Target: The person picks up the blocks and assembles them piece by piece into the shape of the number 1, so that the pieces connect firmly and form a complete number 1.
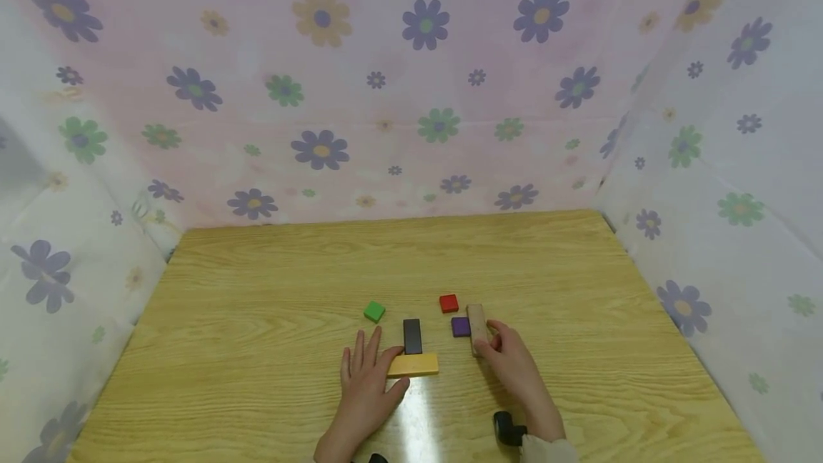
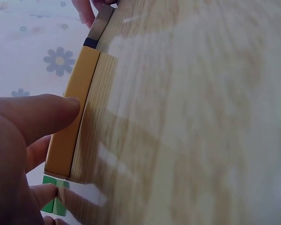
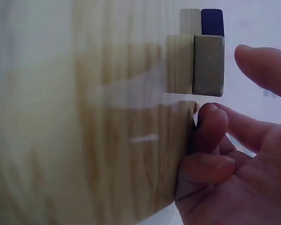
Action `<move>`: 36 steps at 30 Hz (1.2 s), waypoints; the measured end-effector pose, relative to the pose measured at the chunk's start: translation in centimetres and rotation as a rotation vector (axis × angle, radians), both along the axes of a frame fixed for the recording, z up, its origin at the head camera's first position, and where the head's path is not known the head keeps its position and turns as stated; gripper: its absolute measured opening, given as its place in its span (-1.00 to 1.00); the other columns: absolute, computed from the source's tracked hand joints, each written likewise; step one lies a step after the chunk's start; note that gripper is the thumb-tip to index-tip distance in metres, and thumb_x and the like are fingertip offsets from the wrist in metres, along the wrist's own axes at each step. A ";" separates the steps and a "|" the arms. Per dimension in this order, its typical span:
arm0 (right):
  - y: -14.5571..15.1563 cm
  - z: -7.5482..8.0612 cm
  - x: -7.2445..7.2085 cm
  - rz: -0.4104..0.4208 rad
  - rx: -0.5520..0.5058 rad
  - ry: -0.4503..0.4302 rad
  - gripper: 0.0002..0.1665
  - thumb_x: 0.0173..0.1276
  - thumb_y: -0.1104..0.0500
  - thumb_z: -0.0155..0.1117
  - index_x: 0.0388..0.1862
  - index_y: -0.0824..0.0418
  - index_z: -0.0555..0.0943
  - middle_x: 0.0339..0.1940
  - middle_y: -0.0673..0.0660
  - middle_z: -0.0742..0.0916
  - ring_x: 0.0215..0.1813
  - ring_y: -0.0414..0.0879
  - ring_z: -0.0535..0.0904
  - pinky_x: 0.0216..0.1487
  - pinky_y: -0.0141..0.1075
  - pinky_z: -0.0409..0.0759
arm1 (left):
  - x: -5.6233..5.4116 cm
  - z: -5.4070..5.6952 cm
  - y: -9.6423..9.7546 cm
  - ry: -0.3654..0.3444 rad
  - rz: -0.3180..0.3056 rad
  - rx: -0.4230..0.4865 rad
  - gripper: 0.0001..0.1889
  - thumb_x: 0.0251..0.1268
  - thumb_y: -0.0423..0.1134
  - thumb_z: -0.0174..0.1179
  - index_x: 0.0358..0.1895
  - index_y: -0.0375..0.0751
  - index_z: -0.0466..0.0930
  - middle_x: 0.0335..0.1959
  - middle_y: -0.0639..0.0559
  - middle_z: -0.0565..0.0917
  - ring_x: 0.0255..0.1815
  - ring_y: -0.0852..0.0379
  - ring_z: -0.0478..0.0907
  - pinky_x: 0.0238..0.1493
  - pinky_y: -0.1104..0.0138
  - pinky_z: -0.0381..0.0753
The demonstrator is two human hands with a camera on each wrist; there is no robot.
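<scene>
A flat yellow block (image 1: 418, 364) lies crosswise at the near end of a black block (image 1: 412, 336). My left hand (image 1: 365, 388) holds the yellow block's left end, with the thumb on the near side and the index finger behind. Its other fingers spread out straight toward a green block (image 1: 374, 311). On the right, a plain wooden block (image 1: 476, 327) lies lengthwise against a purple block (image 1: 460, 327). Beside it is my right hand (image 1: 514, 363); in the right wrist view a gap shows between the thumb (image 3: 260, 65) and the wooden block (image 3: 209, 65), with the other fingers bent below.
A red block (image 1: 449, 304) lies just beyond the purple one. The wood-grain table (image 1: 289, 270) reaches back to a flower-printed cloth (image 1: 360, 113), which hangs behind and along both sides. A black wrist device (image 1: 508, 429) sits by the right sleeve (image 1: 546, 450).
</scene>
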State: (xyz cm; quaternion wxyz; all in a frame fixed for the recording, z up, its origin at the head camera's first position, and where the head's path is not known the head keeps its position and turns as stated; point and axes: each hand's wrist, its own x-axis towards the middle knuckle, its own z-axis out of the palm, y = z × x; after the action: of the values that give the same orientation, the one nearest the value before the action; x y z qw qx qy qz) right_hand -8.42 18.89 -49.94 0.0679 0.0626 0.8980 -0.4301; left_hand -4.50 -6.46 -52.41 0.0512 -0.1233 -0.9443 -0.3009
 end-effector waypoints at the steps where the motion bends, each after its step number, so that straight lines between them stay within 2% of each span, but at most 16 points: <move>1: 0.0 0.0 0.0 0.004 0.011 0.006 -0.38 0.25 0.05 0.16 0.19 0.35 0.31 -0.44 0.08 0.43 -0.46 -0.14 0.29 -0.51 -0.35 0.26 | 0.0 0.0 0.0 0.009 0.001 0.000 -0.56 0.05 0.01 0.18 0.06 0.09 0.45 0.35 -0.17 0.07 0.35 -0.25 -0.22 0.15 -0.14 -0.32; 6: -0.1 0.2 -0.3 0.004 0.052 -0.008 -0.37 0.24 0.02 0.17 0.20 0.32 0.32 -0.47 0.07 0.42 -0.49 -0.14 0.29 -0.53 -0.34 0.25 | 0.0 0.1 0.0 0.032 0.005 0.000 -0.55 0.04 0.00 0.20 0.05 0.07 0.45 0.34 -0.19 0.09 0.34 -0.27 -0.19 0.14 -0.15 -0.30; 13: -0.2 0.5 -0.4 0.013 0.085 -0.042 -0.32 0.23 -0.04 0.15 0.26 0.22 0.26 -0.51 0.05 0.46 -0.53 -0.14 0.31 -0.57 -0.31 0.23 | 0.0 0.3 -0.1 -0.028 0.003 -0.012 -0.55 0.08 0.03 0.16 0.09 0.10 0.42 0.37 -0.14 0.04 0.36 -0.23 -0.25 0.16 -0.12 -0.35; 17: -0.3 0.7 -0.4 0.021 0.110 -0.077 -0.25 0.22 -0.12 0.14 0.30 0.18 0.21 -0.48 0.05 0.49 -0.50 -0.12 0.34 -0.55 -0.30 0.26 | 0.0 0.4 0.0 -0.026 0.007 -0.014 -0.55 0.07 0.03 0.17 0.08 0.09 0.43 0.36 -0.14 0.05 0.36 -0.23 -0.24 0.16 -0.12 -0.34; 21: -0.4 0.9 -0.5 0.035 0.157 -0.093 -0.17 0.18 -0.21 0.13 0.31 0.17 0.19 -0.34 0.08 0.58 -0.39 -0.09 0.45 -0.45 -0.23 0.37 | 0.0 0.6 0.0 -0.003 0.006 -0.003 -0.55 0.05 0.01 0.19 0.07 0.07 0.44 0.35 -0.17 0.08 0.35 -0.25 -0.20 0.15 -0.14 -0.32; 26: -0.6 1.1 -0.6 0.047 0.206 -0.096 -0.11 0.14 -0.26 0.13 0.32 0.18 0.18 -0.04 0.22 0.59 -0.11 0.07 0.52 -0.18 -0.02 0.42 | 0.0 0.6 0.1 0.001 0.005 -0.003 -0.55 0.05 0.00 0.20 0.06 0.07 0.45 0.34 -0.18 0.09 0.35 -0.25 -0.19 0.14 -0.14 -0.30; 29: -0.6 1.1 -0.6 0.054 0.211 -0.086 -0.09 0.13 -0.27 0.14 0.33 0.18 0.16 0.04 0.27 0.56 -0.04 0.14 0.51 -0.15 0.03 0.42 | 0.0 0.6 0.1 0.000 0.007 -0.007 -0.56 0.05 0.00 0.19 0.06 0.07 0.45 0.35 -0.17 0.09 0.35 -0.25 -0.19 0.15 -0.14 -0.30; 36: -0.6 0.8 -0.6 0.062 0.228 -0.065 -0.06 0.08 -0.23 0.20 0.34 0.18 0.16 0.06 0.25 0.55 -0.04 0.14 0.51 -0.18 0.01 0.43 | 0.0 0.3 0.1 0.011 0.013 -0.021 -0.56 0.05 0.02 0.18 0.06 0.09 0.44 0.34 -0.17 0.09 0.35 -0.25 -0.19 0.14 -0.14 -0.29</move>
State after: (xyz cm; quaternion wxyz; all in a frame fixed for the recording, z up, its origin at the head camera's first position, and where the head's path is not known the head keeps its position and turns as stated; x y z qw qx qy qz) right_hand -9.01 18.28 -49.18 0.1027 0.0559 0.9399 -0.3207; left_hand -4.47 -6.31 -52.10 0.0568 -0.1194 -0.9478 -0.2901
